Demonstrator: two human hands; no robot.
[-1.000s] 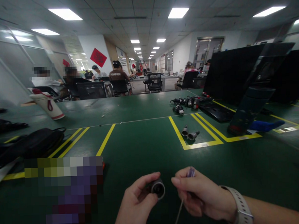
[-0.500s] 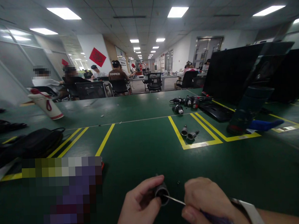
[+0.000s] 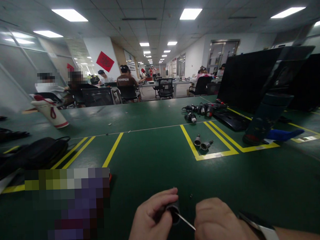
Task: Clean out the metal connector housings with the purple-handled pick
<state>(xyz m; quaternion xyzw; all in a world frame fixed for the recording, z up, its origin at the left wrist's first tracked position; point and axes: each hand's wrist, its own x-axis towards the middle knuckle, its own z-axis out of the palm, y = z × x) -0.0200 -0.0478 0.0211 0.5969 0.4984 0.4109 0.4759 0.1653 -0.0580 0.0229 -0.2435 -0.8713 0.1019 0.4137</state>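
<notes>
My left hand [image 3: 150,222] is closed round a small black cylindrical part [image 3: 173,210] with a metal rim, held just above the green table [image 3: 156,158] at the bottom edge. My right hand [image 3: 218,223] is closed round a thin screwdriver; its metal shaft [image 3: 186,221] runs up-left into the open end of the part. The handle is hidden in my fist. A white watch [image 3: 260,225] sits on my right wrist.
Two small metal parts [image 3: 202,143] lie in a yellow-taped box. More parts [image 3: 201,109] lie further back beside black monitors [image 3: 250,78]. A black bag [image 3: 32,156] and a white cup [image 3: 51,115] are at the left. Seated people work in the background.
My right hand turned the screwdriver over from upright and put its tip into the part. Both hands have dropped a little lower in view.
</notes>
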